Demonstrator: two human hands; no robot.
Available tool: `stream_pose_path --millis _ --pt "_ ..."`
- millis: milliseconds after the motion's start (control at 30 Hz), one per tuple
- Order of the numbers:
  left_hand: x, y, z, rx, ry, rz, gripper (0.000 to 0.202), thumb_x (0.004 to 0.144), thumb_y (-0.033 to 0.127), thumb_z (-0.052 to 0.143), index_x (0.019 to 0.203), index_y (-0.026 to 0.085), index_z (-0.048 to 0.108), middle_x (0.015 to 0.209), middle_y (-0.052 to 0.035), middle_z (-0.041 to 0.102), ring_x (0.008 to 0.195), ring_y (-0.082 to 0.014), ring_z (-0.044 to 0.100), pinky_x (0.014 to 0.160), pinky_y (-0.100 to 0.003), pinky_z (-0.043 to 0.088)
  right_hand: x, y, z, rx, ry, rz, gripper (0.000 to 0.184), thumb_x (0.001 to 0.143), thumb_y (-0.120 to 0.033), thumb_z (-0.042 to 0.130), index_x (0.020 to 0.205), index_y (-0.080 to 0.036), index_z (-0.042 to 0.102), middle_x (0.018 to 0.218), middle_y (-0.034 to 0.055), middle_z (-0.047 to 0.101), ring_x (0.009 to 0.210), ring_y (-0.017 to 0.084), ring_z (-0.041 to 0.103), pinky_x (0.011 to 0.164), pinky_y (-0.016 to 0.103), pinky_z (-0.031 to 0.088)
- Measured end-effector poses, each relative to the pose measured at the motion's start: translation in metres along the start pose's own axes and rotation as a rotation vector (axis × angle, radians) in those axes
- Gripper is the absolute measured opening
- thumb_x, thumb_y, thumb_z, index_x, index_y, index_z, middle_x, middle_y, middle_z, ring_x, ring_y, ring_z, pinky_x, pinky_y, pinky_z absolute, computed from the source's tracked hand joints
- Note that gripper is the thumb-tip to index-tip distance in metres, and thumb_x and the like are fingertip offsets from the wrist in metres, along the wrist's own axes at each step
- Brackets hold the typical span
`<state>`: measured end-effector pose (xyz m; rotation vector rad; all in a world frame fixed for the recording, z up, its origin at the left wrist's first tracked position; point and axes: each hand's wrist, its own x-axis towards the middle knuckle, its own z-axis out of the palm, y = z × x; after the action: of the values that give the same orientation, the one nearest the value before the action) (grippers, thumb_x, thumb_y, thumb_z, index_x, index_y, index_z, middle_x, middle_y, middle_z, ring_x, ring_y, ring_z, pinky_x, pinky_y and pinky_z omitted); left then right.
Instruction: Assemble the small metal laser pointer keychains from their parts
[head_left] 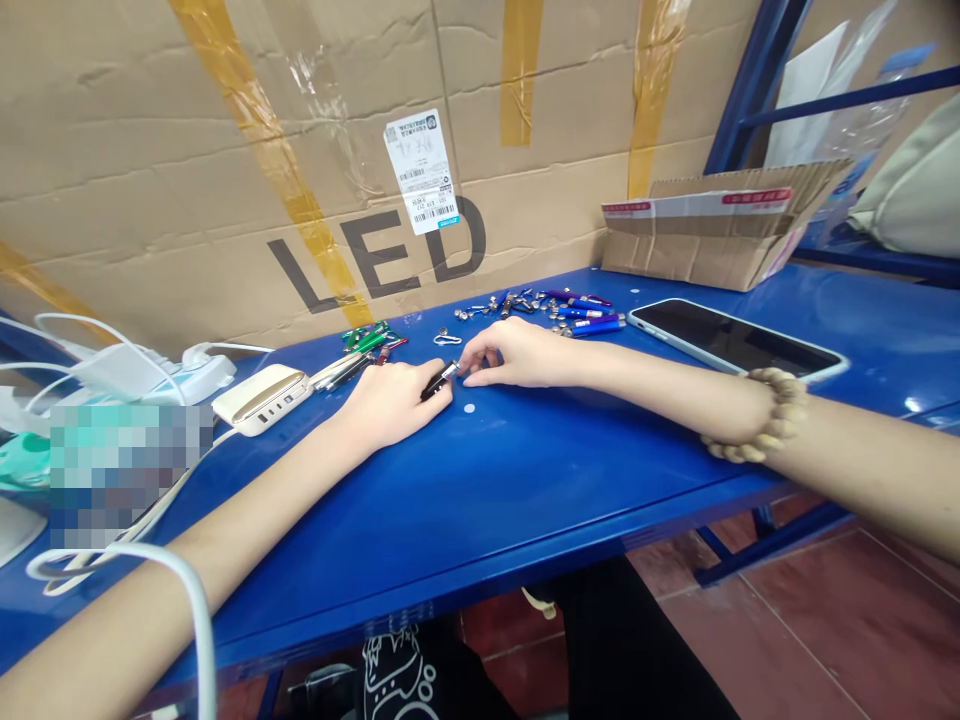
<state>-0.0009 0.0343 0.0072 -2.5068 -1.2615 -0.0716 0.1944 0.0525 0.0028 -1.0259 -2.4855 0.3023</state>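
My left hand rests on the blue table, closed around a small black tube with a silvery end, like a keyring flashlight. At that silvery end, the fingertips of my right hand are pinched together; whatever they grip is too small to make out. A loose metal clip lies just beyond both hands. Behind my right hand is a pile of blue tubes and small metal parts. Green tubes lie behind my left hand, with white and black slim pieces beside them.
A large cardboard box walls off the table's back. On the right are a phone and an open carton. A cream charging block, white cables and a power strip occupy the left side.
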Motion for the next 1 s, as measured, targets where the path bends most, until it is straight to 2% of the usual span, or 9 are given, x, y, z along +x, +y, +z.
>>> stream_pose_path --millis 267,733,1000 --pt "0.0002 -0.0002 0.0007 0.002 -0.001 0.004 0.04 0.085 0.041 0.025 0.092 0.021 0.059 0.073 -0.0053 0.068 0.069 -0.022 0.063 0.051 -0.026 0.036 -0.0001 0.0001 0.001 0.014 -0.013 -0.009 0.027 0.076 -0.034 0.058 0.094 -0.018 0.068 0.071 0.0008 0.061 0.06 0.006 0.048 0.059 0.019 0.035" --pt "0.0002 -0.0001 0.0007 0.013 0.011 0.009 0.039 0.086 0.041 0.026 0.092 0.021 0.059 0.073 -0.0051 0.067 0.068 -0.0221 0.062 0.051 -0.025 0.035 -0.0006 -0.001 -0.001 -0.01 -0.024 0.007 0.025 0.076 -0.033 0.058 0.094 -0.019 0.068 0.073 0.0009 0.061 0.063 0.006 0.048 0.06 0.019 0.034" --pt "0.0006 0.0003 0.0001 0.031 -0.005 -0.005 0.04 0.085 0.041 0.026 0.092 0.02 0.059 0.072 -0.0056 0.067 0.068 -0.0202 0.062 0.052 -0.024 0.036 -0.0008 0.0018 -0.0003 -0.018 -0.022 0.015 0.031 0.076 -0.041 0.057 0.094 -0.019 0.068 0.079 0.0032 0.063 0.066 0.008 0.05 0.058 0.02 0.033"
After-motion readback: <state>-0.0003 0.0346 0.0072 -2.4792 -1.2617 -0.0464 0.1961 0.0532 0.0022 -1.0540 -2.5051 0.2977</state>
